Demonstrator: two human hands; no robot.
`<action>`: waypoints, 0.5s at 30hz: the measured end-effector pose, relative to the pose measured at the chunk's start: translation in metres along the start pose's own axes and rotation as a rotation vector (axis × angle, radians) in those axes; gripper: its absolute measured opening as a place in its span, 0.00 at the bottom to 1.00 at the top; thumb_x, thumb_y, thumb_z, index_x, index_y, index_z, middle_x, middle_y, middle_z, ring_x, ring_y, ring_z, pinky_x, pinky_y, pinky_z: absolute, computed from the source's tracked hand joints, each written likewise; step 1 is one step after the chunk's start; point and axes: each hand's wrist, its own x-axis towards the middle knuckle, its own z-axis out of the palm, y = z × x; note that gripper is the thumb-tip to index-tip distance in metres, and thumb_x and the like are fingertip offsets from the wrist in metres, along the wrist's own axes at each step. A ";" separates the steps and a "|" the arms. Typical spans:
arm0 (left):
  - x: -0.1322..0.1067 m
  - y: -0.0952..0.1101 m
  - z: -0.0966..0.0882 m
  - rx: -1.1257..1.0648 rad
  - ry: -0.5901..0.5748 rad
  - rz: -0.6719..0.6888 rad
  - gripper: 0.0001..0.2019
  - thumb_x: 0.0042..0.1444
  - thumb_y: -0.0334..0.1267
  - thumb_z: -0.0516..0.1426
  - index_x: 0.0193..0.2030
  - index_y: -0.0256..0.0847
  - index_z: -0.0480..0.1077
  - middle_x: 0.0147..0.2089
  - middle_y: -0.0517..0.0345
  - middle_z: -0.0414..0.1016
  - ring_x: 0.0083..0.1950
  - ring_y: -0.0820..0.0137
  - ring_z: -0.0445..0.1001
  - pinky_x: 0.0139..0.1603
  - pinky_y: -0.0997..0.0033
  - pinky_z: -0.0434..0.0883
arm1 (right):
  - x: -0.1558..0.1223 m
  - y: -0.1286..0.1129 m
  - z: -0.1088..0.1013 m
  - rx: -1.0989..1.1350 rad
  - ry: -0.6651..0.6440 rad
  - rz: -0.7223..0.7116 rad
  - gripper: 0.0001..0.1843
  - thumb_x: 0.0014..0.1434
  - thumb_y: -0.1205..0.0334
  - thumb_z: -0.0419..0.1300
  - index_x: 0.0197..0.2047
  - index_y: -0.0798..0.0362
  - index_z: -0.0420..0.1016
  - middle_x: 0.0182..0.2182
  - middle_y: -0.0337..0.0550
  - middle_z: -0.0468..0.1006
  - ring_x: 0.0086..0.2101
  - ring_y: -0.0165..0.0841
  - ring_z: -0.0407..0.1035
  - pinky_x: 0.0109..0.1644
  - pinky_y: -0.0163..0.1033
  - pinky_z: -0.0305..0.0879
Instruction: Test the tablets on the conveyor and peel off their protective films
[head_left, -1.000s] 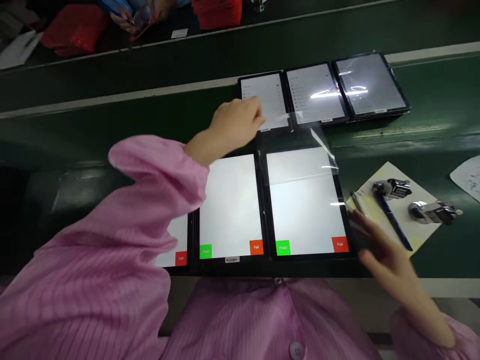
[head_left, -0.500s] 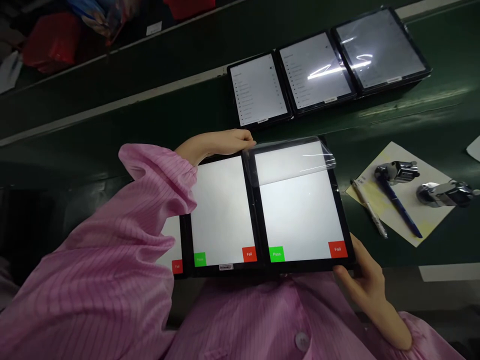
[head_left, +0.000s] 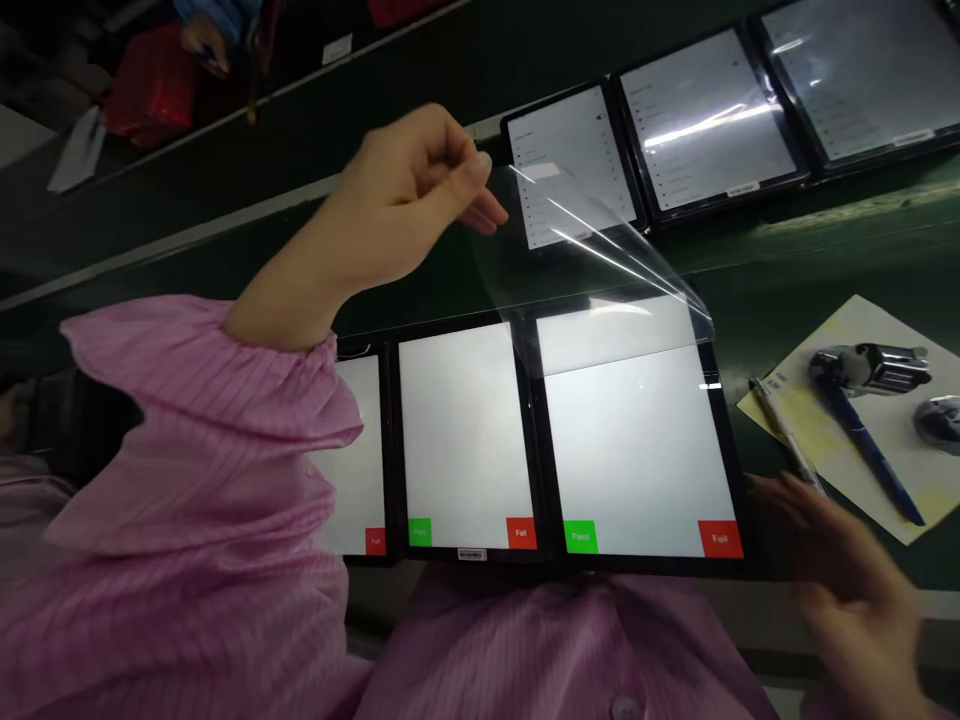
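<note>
My left hand [head_left: 409, 195] is raised above the bench and pinches a corner of a clear protective film [head_left: 600, 265]. The film lifts off the top of the right tablet [head_left: 637, 440] and still lies on its upper edge. That tablet shows a white screen with a green Pass and a red Fail button. Beside it lie a middle tablet [head_left: 461, 440] and a left tablet [head_left: 358, 460], partly under my pink sleeve. My right hand [head_left: 847, 570] is blurred at the right tablet's lower right corner, fingers spread and nothing seen in them.
Three more lit tablets [head_left: 705, 125] stand in a row at the back on the green bench [head_left: 825, 250]. To the right, a yellowish paper [head_left: 885, 470] carries two pens and shiny metal tools [head_left: 870, 368]. Red bags [head_left: 150, 85] lie on the far side.
My left hand has risen from the right tablet's top edge, pulling the film up with it. My right hand has let go of that tablet's corner and moved off to the right.
</note>
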 end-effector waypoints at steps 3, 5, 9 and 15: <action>-0.031 0.016 -0.011 -0.149 0.009 0.069 0.11 0.70 0.44 0.49 0.41 0.38 0.63 0.41 0.61 0.83 0.48 0.67 0.85 0.54 0.56 0.74 | 0.041 -0.016 -0.011 0.046 0.082 0.009 0.23 0.65 0.46 0.67 0.63 0.26 0.78 0.41 0.43 0.85 0.36 0.51 0.82 0.36 0.55 0.86; -0.059 0.023 0.001 -0.305 -0.148 0.186 0.09 0.72 0.39 0.48 0.39 0.43 0.62 0.41 0.62 0.85 0.44 0.68 0.86 0.49 0.60 0.79 | 0.080 -0.031 -0.011 0.114 -0.029 -0.050 0.22 0.67 0.45 0.65 0.64 0.26 0.76 0.36 0.41 0.85 0.28 0.45 0.80 0.29 0.47 0.84; -0.120 0.023 0.062 -0.192 -0.390 0.605 0.07 0.78 0.36 0.51 0.46 0.43 0.68 0.50 0.61 0.87 0.48 0.74 0.86 0.67 0.66 0.75 | 0.150 -0.062 0.001 0.086 -0.487 -0.075 0.29 0.72 0.30 0.52 0.54 0.41 0.83 0.28 0.44 0.83 0.22 0.39 0.77 0.21 0.38 0.76; -0.186 0.011 0.102 0.339 -0.172 0.787 0.15 0.75 0.35 0.55 0.32 0.40 0.70 0.33 0.64 0.78 0.35 0.73 0.75 0.69 0.59 0.70 | 0.131 -0.093 0.043 -0.355 -0.375 -0.833 0.26 0.78 0.60 0.52 0.26 0.53 0.71 0.22 0.39 0.69 0.21 0.28 0.64 0.23 0.36 0.60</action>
